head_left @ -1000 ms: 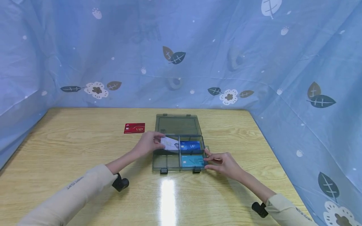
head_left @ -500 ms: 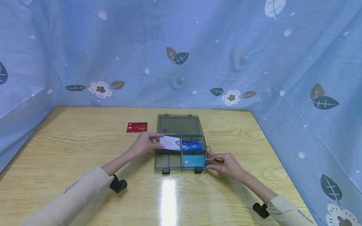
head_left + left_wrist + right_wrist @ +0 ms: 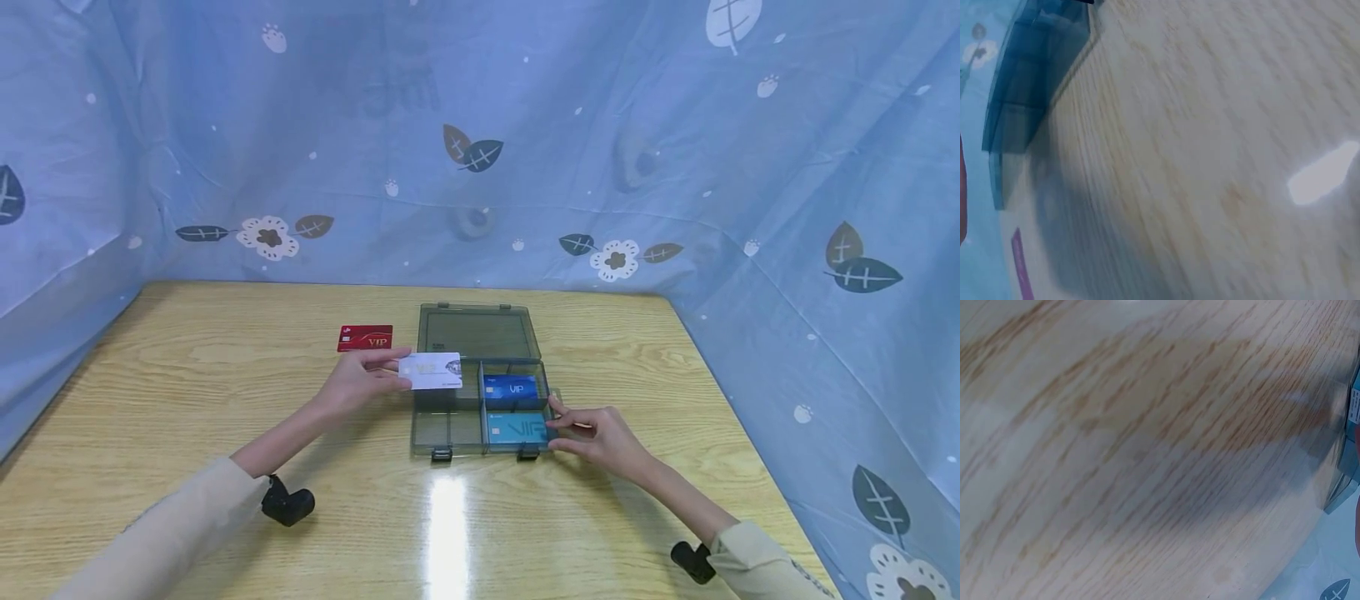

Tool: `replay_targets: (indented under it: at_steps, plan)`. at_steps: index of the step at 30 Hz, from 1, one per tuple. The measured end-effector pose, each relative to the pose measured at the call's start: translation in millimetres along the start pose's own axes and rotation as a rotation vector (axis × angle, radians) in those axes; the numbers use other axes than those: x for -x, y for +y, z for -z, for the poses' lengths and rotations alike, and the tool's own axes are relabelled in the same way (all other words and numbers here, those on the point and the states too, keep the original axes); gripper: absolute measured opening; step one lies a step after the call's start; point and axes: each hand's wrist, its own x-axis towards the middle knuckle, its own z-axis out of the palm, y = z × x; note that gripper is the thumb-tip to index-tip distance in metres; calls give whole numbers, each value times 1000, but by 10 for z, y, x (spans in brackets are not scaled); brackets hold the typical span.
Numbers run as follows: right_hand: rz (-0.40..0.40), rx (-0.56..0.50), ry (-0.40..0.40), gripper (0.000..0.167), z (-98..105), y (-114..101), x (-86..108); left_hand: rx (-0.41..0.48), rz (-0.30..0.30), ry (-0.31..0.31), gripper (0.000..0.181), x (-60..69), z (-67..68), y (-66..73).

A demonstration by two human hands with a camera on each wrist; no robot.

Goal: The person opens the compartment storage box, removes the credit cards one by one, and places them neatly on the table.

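In the head view my left hand (image 3: 360,383) pinches a white VIP card (image 3: 431,372) by its left end, above the rear left compartment of a smoky clear divided box (image 3: 447,448). A dark blue VIP card (image 3: 511,387) sits in the rear right compartment, and a light blue VIP card (image 3: 517,428) in the front right one. My right hand (image 3: 600,437) grips the box's right wall between thumb and fingers. The left wrist view catches the box (image 3: 1022,81) at its upper left; in the right wrist view only a piece of the box (image 3: 1349,456) shows.
A red VIP card (image 3: 365,337) lies on the wooden table (image 3: 225,358), left of the box. The box's lid (image 3: 478,331) is folded back flat behind it. A blue patterned curtain (image 3: 360,167) borders the table at the back and right.
My left hand has drawn the white card up and leftward out of the rear left compartment. The right hand keeps its place at the box's right side. The head view has shifted slightly.
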Motion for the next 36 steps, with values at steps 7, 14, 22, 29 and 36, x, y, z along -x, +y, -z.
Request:
replay_targets:
  at_steps: [7,14,22,29,36]
  plan:
    - [16,6,-1,20,4,-12,-3,39,21,3,59,125,191,-82]
    - [28,4,3,21,-5,23,2,18,13,1,62,225,409,-189]
    - [20,2,3,21,2,33,-1,39,29,12,63,280,632,-316]
    - [18,7,11,21,-4,42,2,-36,57,-6,65,299,795,-416]
    - [9,16,-3,22,3,22,-2,-33,45,-37,64,300,906,-515]
